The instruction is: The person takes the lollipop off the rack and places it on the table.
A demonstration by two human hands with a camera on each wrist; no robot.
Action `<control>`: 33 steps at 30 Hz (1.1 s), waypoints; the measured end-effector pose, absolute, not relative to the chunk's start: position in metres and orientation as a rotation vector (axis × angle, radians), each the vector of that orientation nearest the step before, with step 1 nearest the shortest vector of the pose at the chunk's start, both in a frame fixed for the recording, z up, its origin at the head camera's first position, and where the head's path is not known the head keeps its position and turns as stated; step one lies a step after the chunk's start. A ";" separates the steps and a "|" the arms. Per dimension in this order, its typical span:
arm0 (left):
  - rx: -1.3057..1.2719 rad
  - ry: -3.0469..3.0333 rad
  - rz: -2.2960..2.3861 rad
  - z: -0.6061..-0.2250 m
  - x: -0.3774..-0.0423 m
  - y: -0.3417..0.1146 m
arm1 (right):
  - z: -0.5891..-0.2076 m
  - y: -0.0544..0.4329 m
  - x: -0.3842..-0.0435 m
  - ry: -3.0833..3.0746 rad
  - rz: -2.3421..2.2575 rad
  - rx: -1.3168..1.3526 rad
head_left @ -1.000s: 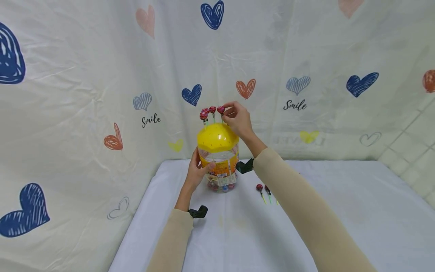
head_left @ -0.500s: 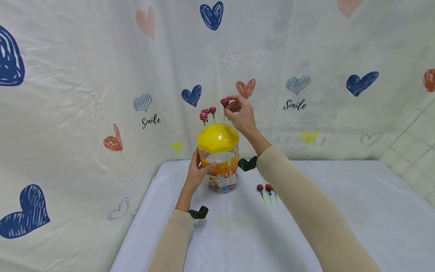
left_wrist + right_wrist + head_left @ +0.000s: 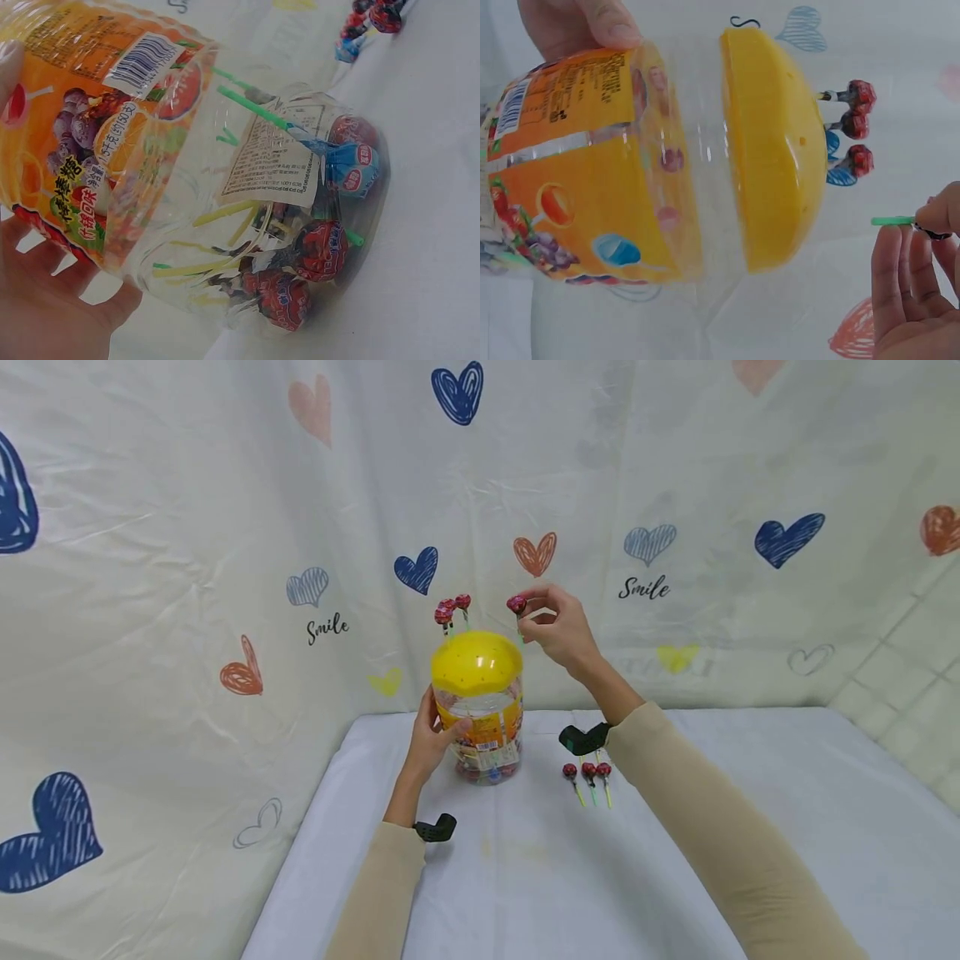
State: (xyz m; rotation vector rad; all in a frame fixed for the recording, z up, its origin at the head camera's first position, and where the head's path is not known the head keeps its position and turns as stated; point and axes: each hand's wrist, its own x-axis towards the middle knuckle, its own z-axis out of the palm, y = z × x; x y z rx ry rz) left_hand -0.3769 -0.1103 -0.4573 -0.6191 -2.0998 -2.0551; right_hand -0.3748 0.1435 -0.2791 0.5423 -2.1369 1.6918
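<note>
Left grip point(image 3: 432, 745): fingers and thumb wrapped round a clear plastic jar with an orange label point(image 3: 489, 727), standing on the white-clothed bench point(image 3: 510, 885).
Right grip point(image 3: 561, 628): pinching a red-wrapped round lollipop with a green stick point(image 3: 516, 604), apart from the domed yellow plastic lid point(image 3: 477, 662).
In the lid: three standing red-wrapped lollipops point(image 3: 462, 602).
On the bench: more red-wrapped lollipops point(image 3: 570, 771), right of the jar.

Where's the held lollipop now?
In the head view, the lollipop is pinched by the right hand, above and right of the yellow lid, apart from it.
</note>
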 end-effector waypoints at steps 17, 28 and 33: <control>-0.624 -2.101 -2.053 -0.460 -0.378 -0.110 | -0.319 0.197 -0.354 -2.218 1.731 0.503; -0.648 -2.077 -2.064 -0.461 -0.379 -0.110 | -0.347 0.230 -0.340 -2.258 1.750 0.412; -0.651 -2.076 -2.064 -0.462 -0.379 -0.111 | -0.358 0.244 -0.335 -2.305 1.712 0.377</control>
